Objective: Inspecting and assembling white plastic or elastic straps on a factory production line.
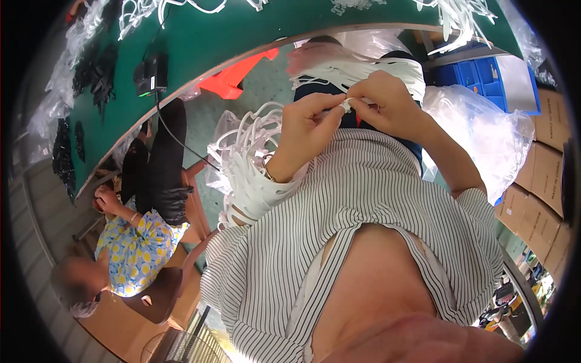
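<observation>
Above my lap, both hands meet at a small white piece, too small for me to make out its kind. My left hand pinches it between thumb and fingertips. From the other side, the fingers of my right hand are closed on it too. A thick bundle of white cords, which look like cables, hangs over my left forearm. More white cords lie across my lap just beyond the hands.
A green table curves across the far side, bearing white cords, a black adapter and black bundles. Under its edge sits an orange-red object. On the right are a blue crate, a clear plastic bag and cartons. A co-worker sits at left.
</observation>
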A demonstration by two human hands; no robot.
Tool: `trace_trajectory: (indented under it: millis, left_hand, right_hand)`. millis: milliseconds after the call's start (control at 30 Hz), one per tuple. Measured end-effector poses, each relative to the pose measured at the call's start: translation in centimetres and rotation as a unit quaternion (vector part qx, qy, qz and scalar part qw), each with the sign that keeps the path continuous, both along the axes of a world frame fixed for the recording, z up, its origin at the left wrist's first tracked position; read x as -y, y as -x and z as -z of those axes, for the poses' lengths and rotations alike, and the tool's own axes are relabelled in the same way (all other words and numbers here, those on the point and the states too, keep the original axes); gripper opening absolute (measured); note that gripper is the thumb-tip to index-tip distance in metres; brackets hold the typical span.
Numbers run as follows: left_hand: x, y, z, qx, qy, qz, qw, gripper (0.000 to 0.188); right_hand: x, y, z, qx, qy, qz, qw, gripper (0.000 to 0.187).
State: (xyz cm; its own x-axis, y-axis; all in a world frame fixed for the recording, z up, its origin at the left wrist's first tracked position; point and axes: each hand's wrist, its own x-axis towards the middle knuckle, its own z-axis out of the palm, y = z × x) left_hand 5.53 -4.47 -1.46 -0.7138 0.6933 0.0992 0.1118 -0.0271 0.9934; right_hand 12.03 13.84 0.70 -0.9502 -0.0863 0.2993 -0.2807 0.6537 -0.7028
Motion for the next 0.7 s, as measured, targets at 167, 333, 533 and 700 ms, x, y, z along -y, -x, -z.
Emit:
trace_trajectory:
  millis: [167,333,533,700]
  left_hand:
    - [-0.6,0.1,-0.2,0.11,0.037,0.0,0.993,0.018]
    - [-0.9,0.3,-0.4,0.155,0.012,0.014,0.988,0.015]
    - [-0.4,0.7,-0.7,0.034,0.098,0.077,0.992,0.015]
    - [-0.5,0.4,-0.7,-0.031,0.098,0.042,0.994,0.016]
  right_hand:
    - [0.1,-0.1,0.6,-0.076,-0.066,0.039,0.994,0.007]
    - [-0.1,-0.4,0.3,-0.07,-0.044,0.023,0.996,0.008]
    - [-0.1,-0.5,-0.2,-0.111,-0.052,-0.018,0.992,0.011]
    - [0.1,-0.9,-0.4,-0.081,-0.046,-0.008,0.996,0.009]
